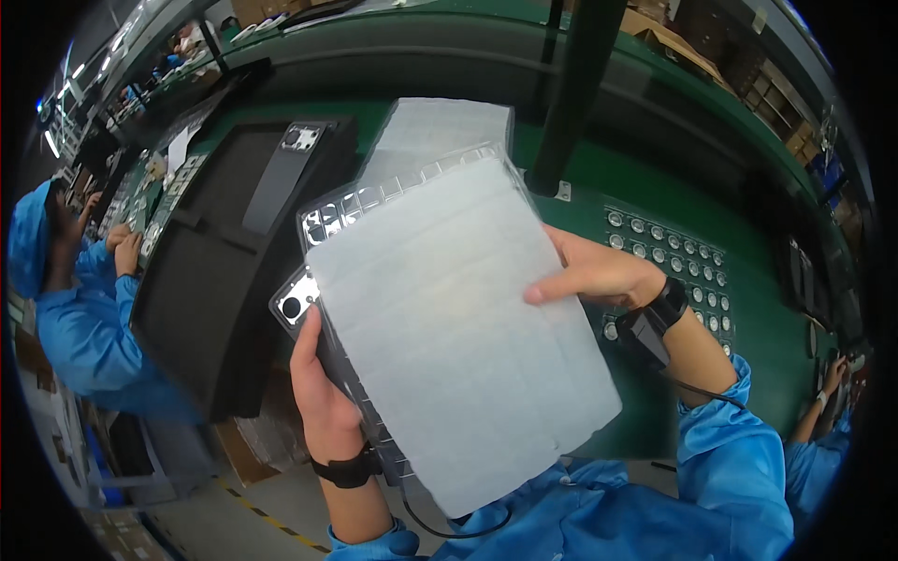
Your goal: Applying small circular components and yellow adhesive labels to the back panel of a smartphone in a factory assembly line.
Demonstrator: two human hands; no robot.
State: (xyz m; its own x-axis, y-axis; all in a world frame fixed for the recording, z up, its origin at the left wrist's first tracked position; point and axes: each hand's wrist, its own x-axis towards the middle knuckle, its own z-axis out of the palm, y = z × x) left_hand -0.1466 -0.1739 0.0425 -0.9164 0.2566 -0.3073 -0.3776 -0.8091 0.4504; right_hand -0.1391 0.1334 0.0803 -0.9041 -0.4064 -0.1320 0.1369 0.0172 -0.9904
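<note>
Green worktop (582,213) spreads under a dark post (580,93), with a shelf (374,75) running behind it and cardboard boxes (800,140) at the upper right. Yellow-and-black tape (271,525) marks the floor at the lower left.

Just in front of the person's body, above the near edge of the worktop, a white sheet (458,327) lies tilted over a clear tray (374,194), whose pockets show along the upper left edge. The right hand (599,271) has the sheet by its right edge, thumb on top, the other fingers mostly hidden. The left hand (323,383) holds a grey panel (296,304) at the stack's left side, thumb near the panel's cutout end; its fingers are covered, so I can't tell whether they grip the clear tray too. Each wrist wears a black band (344,470).

Behind the stack, another sheet (444,131) rests on the worktop. To the left stands a black tray (196,299) with a second panel (278,192) in it. To the right, round metal rings (692,269) sit in rows. A co-worker (84,346) in blue works beyond the black tray; another person (818,458) shows at the right rim.
</note>
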